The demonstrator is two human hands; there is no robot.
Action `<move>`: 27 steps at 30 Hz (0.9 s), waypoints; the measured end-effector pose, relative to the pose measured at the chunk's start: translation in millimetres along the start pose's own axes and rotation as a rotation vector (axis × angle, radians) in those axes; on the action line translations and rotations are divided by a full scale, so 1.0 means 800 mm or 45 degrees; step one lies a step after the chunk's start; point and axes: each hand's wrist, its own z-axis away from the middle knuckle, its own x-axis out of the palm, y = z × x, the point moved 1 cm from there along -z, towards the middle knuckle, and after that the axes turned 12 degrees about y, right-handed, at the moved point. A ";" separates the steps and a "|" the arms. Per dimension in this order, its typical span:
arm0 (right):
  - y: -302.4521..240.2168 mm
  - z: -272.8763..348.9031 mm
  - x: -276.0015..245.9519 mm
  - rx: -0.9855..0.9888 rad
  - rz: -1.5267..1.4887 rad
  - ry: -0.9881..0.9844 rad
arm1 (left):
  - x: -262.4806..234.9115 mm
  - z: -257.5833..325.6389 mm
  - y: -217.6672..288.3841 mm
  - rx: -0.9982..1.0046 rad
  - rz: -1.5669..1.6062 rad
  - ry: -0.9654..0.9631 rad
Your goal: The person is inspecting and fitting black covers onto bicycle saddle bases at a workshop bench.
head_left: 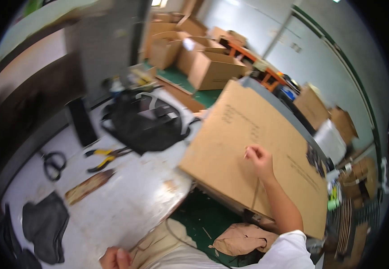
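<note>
My right hand (260,162) is over a large flat cardboard sheet (212,148) to the right, its fingers curled into a pinch. Whatever may be between the fingertips is too small to make out. Low at the bottom edge, my left hand (116,258) is held near my lap, partly cut off, with its fingers curled in; any thing inside it is hidden. Nearest to it on the worktable are a dark grey cloth (46,226) and a worn wooden piece (89,187). Pliers with yellow and black handles (106,158) lie farther back.
Black-handled scissors (53,165), a black phone-like slab (81,122) and a black bag (145,123) are on the white worktable (131,197). Open cardboard boxes (217,69) stand at the back. Crumpled brown paper (239,238) lies below the sheet, over a green floor (192,210).
</note>
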 end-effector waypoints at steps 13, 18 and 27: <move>0.434 -0.123 -0.505 0.544 -0.828 1.519 | 0.054 -0.007 -0.012 0.064 -0.311 0.178; 0.453 -0.137 -0.586 0.714 -1.181 1.478 | 0.076 -0.010 -0.019 0.099 -0.380 0.269; 0.162 -0.213 -0.427 -0.852 0.793 1.575 | 0.071 -0.005 -0.032 0.145 -0.448 0.366</move>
